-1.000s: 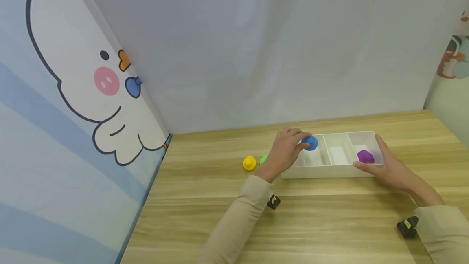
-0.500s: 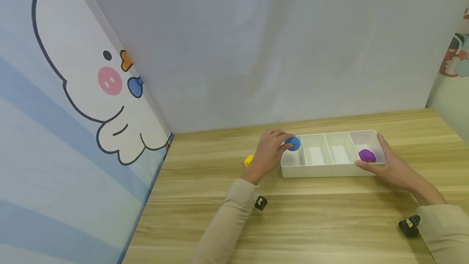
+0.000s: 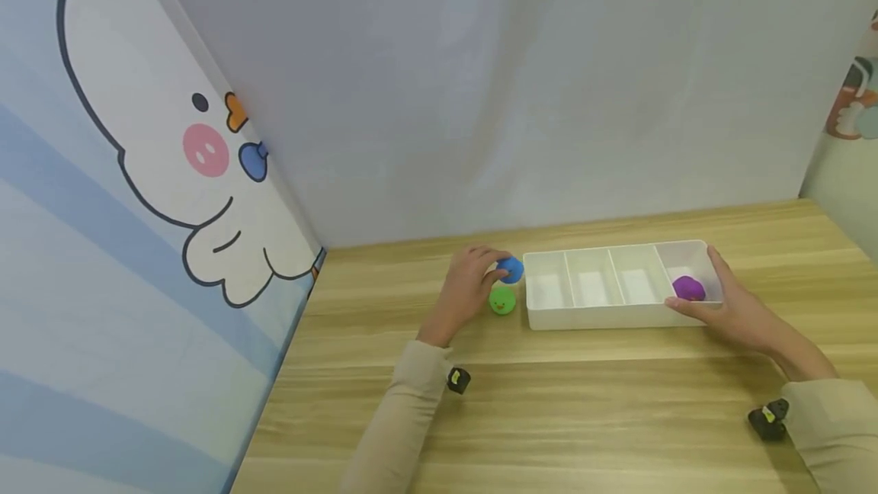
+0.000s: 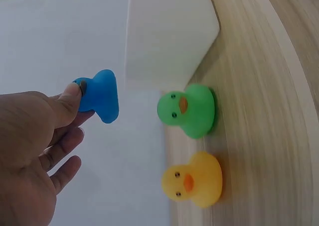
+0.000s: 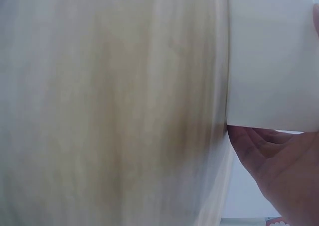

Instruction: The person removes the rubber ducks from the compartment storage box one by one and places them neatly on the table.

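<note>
Between thumb and fingers, my left hand [image 3: 466,284] pinches a blue rubber duck [image 4: 102,96] by its head, raised above the table. Below it on the table stand a green rubber duck [image 3: 502,300] and a yellow rubber duck [image 4: 194,180]; the left hand hides the yellow one in the head view. Just right of them is a white box [image 3: 604,318] with several compartments in a row. My right hand [image 3: 737,315] grips the box's right end, thumb over the front rim. A purple duck-like toy [image 3: 688,288] lies in the rightmost compartment, partly behind the rim.
The wooden table [image 3: 549,410] meets a pale grey wall [image 3: 480,97] at the back. A cartoon-printed panel [image 3: 158,136] borders its left side. Black cameras [image 3: 458,380] sit at the wrists.
My left hand has carried the blue duck leftward, from above the box to beyond its left end. The green duck has come back into sight. My right hand keeps its grip on the box.
</note>
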Demonstrator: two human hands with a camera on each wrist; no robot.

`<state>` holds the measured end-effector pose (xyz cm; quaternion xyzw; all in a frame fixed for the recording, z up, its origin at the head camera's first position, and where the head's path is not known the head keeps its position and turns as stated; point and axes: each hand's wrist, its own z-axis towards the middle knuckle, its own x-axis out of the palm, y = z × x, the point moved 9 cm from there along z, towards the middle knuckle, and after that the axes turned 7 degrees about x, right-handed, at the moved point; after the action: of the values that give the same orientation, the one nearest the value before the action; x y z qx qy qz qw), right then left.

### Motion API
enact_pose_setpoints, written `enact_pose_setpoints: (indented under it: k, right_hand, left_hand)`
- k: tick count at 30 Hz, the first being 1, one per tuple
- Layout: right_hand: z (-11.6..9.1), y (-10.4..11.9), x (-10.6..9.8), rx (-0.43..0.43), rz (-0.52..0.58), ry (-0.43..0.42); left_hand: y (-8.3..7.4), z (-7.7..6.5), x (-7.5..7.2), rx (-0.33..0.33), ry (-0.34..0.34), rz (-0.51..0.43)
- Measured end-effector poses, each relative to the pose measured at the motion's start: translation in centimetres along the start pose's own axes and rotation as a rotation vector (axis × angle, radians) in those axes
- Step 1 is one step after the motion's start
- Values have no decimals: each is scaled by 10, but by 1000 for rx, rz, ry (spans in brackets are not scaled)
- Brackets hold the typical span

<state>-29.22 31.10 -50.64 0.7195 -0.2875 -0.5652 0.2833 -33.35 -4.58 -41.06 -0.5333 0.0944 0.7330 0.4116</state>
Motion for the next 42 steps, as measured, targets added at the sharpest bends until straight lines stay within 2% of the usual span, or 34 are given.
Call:
enact_pose_setpoints:
  k: [3,10,19,24,32,42]
  right_hand:
    - [4,-1,-1,0,0,0]
    - [11,-2,-4,-4,9,17]
    - [22,-3,-6,-20,6,17]
    - [26,-4,-7,-15,9,31]
    - [34,-8,-9,-2,-25,37]
    - [45,-11,-15,-1,-89,27]
  left_hand:
    - [11,-5,-3,-25,-6,34]
    - [33,-18,-6,-112,1,33]
    - [60,-34,-14,-204,-48,67]
    - [74,-43,-16,-278,-15,105]
    - [86,-59,-9,-358,39,170]
    - [96,-72,-2,-421,54,182]
